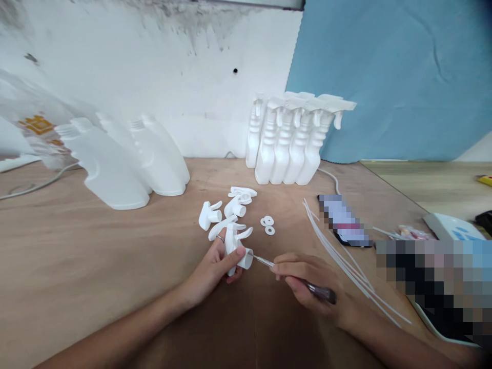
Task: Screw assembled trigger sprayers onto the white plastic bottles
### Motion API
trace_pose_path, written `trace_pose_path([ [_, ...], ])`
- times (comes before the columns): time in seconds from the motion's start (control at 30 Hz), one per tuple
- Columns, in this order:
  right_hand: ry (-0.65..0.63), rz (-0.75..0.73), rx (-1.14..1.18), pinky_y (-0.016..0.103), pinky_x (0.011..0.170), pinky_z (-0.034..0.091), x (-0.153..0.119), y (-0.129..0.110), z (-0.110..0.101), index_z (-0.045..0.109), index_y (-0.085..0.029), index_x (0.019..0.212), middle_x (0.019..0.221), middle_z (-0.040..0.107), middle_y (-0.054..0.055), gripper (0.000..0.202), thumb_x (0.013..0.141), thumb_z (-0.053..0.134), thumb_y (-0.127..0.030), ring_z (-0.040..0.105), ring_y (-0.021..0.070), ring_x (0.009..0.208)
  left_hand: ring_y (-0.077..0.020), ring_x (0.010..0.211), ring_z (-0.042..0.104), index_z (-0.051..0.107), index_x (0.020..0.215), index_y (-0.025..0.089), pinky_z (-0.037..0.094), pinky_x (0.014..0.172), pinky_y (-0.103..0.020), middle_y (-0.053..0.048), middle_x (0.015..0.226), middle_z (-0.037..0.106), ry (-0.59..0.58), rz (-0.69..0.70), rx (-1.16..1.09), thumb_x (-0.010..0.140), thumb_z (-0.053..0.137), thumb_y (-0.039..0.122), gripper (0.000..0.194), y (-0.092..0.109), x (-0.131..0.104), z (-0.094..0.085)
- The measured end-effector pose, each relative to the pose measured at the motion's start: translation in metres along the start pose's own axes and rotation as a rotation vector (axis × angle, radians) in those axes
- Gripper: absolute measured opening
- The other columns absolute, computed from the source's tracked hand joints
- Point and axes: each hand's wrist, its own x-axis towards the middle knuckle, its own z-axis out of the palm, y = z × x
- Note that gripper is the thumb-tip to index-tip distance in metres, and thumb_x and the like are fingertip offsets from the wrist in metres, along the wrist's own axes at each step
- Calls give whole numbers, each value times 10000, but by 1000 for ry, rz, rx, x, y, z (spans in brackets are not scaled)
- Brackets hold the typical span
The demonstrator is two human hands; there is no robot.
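Near the middle of the table, my left hand (221, 264) is wrapped round a white spray head (232, 243), its round collar facing right. My right hand (309, 279) grips a thin metal tool with a dark handle (322, 292). The tool's tip is at the collar's opening; how far in it reaches I cannot tell. Just beyond my left hand lie several loose spray heads (209, 215). To their right are several small white washers (269, 230) on the wooden table (172, 241).
Empty white bottles (111, 169) stand at the back left beside a plastic bag (42, 133). Bottles with spray heads (282, 148) stand along the wall. Thin white tubes (346, 266) and a phone (344, 220) lie on the right, near a white box (453, 228).
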Motion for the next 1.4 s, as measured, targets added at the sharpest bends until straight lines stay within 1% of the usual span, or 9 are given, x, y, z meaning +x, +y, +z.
trace_pose_path([
  [0.2,48,422,555,240,535,521,3,4,3,740,-183,1012,876,676,71,268,1019,481,-250,669,154,710,-59,474,332,426,1059,218,207,369,-117,61,621,504,3,-146,-51,927,640,439,335,10,-1,-1],
  [0.37,122,566,869,256,557,534,2,7,11,758,-190,949,834,722,66,280,1010,526,-336,685,154,659,-34,434,304,443,854,185,150,342,-115,57,603,467,53,-208,-135,858,699,463,378,10,-2,-2],
  [0.47,107,548,861,310,661,555,1,8,12,759,-194,1000,873,739,74,271,1004,546,-361,703,178,730,-29,444,309,445,817,174,168,348,-119,46,634,472,89,-208,-183,846,707,498,417,10,-3,0],
  [0.57,85,483,775,345,767,537,1,8,13,750,-200,1081,930,750,87,257,1001,562,-356,695,190,823,-40,452,341,478,932,182,202,363,-128,39,660,505,95,-214,-238,859,695,530,416,12,-5,1],
  [0.77,106,517,961,298,683,501,2,10,17,739,-239,1098,1022,753,98,254,1000,560,-390,678,191,864,-42,416,330,484,1067,213,244,401,-161,50,645,493,-76,-261,-423,936,580,542,367,13,-5,0],
  [0.93,145,550,1044,299,678,490,1,9,18,726,-245,1115,1059,743,108,265,1004,545,-403,670,192,865,-44,421,344,485,1076,222,277,430,-181,48,684,486,-121,-244,-454,979,496,541,334,12,-4,-2],
  [1.17,125,497,916,305,658,505,-2,11,18,714,-287,1163,1105,723,98,280,999,543,-435,654,199,875,-55,449,412,474,1086,213,304,466,-197,27,758,522,-122,-169,-382,999,447,538,337,13,-7,3],
  [1.3,29,350,514,361,761,541,-2,8,11,652,-312,1291,1164,680,95,360,1007,500,-472,642,193,873,-89,520,507,443,1100,231,376,506,-220,-7,884,566,-86,-37,-307,990,490,477,274,15,-7,6],
  [1.4,-62,73,154,413,936,516,-3,7,5,566,-344,1394,1275,630,96,397,999,551,-375,628,235,1078,-113,561,522,419,1113,258,392,484,-215,-2,875,559,-20,53,-214,977,529,439,252,12,-8,6],
])
